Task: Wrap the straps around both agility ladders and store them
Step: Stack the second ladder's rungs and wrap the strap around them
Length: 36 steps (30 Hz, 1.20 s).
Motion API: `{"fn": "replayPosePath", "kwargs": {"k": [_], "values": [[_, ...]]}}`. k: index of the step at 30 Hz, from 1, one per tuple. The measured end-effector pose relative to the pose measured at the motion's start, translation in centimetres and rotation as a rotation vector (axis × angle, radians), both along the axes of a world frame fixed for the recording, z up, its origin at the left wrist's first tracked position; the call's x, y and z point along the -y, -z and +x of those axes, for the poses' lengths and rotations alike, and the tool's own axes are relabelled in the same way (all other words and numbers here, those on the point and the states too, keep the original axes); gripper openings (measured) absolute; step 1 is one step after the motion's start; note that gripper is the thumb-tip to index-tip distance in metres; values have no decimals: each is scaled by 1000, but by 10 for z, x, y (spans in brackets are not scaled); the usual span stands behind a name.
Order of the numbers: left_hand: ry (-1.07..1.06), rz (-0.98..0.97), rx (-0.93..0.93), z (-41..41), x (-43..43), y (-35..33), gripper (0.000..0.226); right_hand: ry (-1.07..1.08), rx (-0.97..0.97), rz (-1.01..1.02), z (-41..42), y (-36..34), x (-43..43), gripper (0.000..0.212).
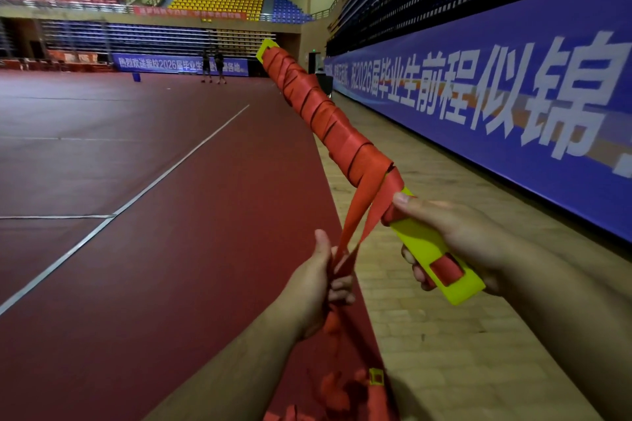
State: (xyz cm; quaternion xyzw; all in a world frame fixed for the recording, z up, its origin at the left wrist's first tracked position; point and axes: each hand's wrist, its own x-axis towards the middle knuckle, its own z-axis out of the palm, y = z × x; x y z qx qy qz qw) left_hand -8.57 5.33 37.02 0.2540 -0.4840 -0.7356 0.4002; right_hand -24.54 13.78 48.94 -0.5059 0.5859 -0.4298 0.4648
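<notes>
Held up in the air over the seam between red court mat [136, 215] and wooden floor [455, 328]: the agility ladder [328, 116], yellow rungs stacked, spiralled in orange webbing nearly end to end. Gripped at its bare near end by the right hand [458, 236], fingers curled round the rungs, thumb pressing the last turn. Closed round the loose strap [366, 212] lower down, the left hand [318, 284], pulling it taut.

Likely trouble: slack through any easing of that pull, then loosened coils sliding along the smooth rungs. Also twisting of the two strap lengths, giving a lumpy wrap.

Along the right, a long blue banner wall [513, 96]. Below the wrists, a heap of orange webbing [342, 383] with a small yellow piece, possibly tangling underfoot; part of this ladder or the second, unclear. Far across the court, two people [212, 67], well apart. Nothing between hands and bundle.
</notes>
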Motion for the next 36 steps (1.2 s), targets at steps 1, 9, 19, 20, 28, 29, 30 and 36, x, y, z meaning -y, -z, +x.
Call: {"fn": "replayPosePath", "kwargs": {"k": [1, 9, 19, 20, 28, 29, 30, 36], "values": [[-62, -18, -12, 3, 2, 0, 56, 1, 8, 1, -1, 2, -1, 65], [-188, -590, 375, 44, 23, 25, 68, 1, 113, 67, -10, 51, 2, 50], [-89, -275, 342, 33, 28, 103, 40, 65, 249, 162, -20, 155, 38, 52], [-93, -254, 353, 33, 29, 113, 41, 67, 269, 166, -19, 165, 41, 47], [-213, -536, 707, 40, 67, 164, 20, 34, 549, 257, -13, 241, 61, 49], [-193, -572, 764, 43, 72, 167, 28, 34, 571, 269, -12, 243, 65, 51], [-159, -586, 797, 45, 75, 173, 33, 29, 595, 273, -12, 248, 70, 52], [25, -58, 440, 44, 73, 182, 30, -62, 735, 356, -6, 251, 72, 51]]}}
